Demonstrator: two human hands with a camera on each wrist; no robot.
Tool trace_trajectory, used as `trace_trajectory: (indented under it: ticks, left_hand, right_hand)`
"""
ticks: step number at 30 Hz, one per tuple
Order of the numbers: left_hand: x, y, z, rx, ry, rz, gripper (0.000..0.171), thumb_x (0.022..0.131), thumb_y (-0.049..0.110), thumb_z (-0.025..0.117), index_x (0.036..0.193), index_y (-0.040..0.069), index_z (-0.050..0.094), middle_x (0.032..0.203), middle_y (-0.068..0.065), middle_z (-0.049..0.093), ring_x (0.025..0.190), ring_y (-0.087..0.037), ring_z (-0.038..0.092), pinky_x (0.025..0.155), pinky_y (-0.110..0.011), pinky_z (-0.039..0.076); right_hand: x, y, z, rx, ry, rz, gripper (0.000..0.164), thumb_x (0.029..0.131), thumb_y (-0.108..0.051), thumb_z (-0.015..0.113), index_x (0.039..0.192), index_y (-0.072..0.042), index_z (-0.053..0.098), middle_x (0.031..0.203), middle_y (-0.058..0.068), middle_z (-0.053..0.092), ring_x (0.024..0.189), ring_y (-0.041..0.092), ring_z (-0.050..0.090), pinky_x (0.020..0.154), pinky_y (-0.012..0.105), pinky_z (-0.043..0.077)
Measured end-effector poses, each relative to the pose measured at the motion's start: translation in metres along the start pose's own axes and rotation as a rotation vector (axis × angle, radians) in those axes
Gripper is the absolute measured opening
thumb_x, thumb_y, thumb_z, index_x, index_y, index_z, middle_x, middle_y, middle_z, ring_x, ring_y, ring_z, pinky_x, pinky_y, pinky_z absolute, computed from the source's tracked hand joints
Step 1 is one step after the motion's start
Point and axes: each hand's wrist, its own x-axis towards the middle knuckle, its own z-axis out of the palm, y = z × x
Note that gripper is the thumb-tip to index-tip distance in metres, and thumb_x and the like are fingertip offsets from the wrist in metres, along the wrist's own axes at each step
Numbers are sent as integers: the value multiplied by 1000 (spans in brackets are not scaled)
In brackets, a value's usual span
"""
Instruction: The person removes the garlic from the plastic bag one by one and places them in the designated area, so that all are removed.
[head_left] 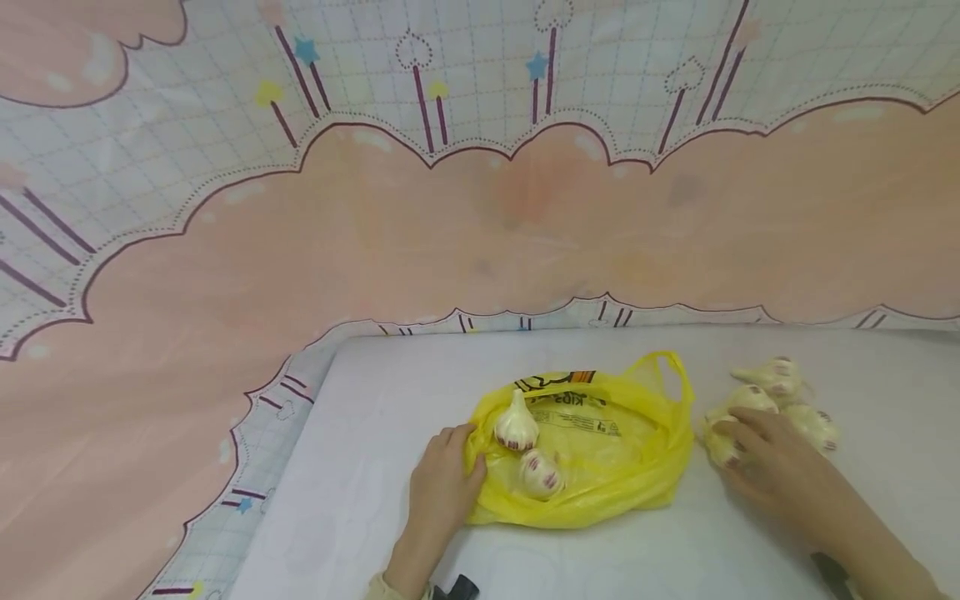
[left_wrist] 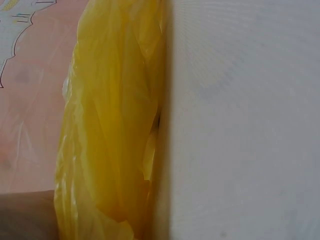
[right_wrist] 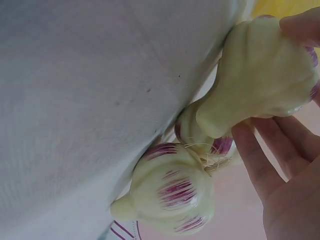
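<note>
A yellow plastic bag (head_left: 652,475) lies spread with its mouth facing up, and two white garlic bulbs (head_left: 517,423) with purple streaks sit inside at its left. My left hand (head_left: 444,483) pinches the bag's left edge between thumb and fingers. In the left wrist view, yellow plastic (left_wrist: 110,120) fills much of the frame and hides the fingers. To the right of the bag, my right hand (head_left: 776,467) holds one garlic bulb (right_wrist: 260,70), thumb on one side and fingers on the other. More bulbs (right_wrist: 172,192) of this kind lie close beside it.
A white table (head_left: 360,417) carries everything. Behind it hangs a peach and white patterned cloth (head_left: 480,242), which also runs down the left side. The bag's handle loop (head_left: 671,367) stands up at its right back, near the garlic pile.
</note>
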Motion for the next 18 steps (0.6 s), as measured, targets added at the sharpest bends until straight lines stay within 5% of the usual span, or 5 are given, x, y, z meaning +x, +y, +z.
trace_trajectory:
  ticks: [2, 5, 9, 18]
  left_hand:
    - [0, 0, 0, -1, 1, 0, 39, 87, 21, 71, 123, 7, 64, 113, -11, 67, 104, -29, 64, 81, -46, 56]
    - [1, 1, 0, 4, 5, 2, 39, 87, 21, 71, 123, 7, 64, 113, -11, 67, 103, -29, 64, 81, -46, 56]
    - [1, 1, 0, 4, 5, 5, 39, 87, 20, 71, 123, 6, 64, 113, -11, 67, 103, -29, 64, 81, -46, 56]
    - [0, 2, -2, -6, -11, -1, 40, 87, 21, 70, 124, 6, 64, 114, -12, 67, 104, -29, 64, 82, -46, 56]
  right_hand:
    - [-1, 1, 0, -3, 16, -11, 44, 74, -24, 78, 114, -9, 66, 122, 17, 59, 108, 34, 55, 83, 54, 48]
    - [-1, 2, 1, 3, 44, -28, 45, 91, -47, 62, 115, -9, 66, 122, 17, 59, 108, 33, 54, 105, 34, 42]
    - [-2, 3, 2, 19, 71, -48, 62, 97, -61, 40, 114, -8, 65, 121, 18, 59, 107, 34, 53, 110, 5, 7]
    - [-3, 1, 1, 19, 71, -56, 75, 97, -65, 23, 113, -5, 64, 121, 18, 57, 105, 34, 52, 109, 3, 5]
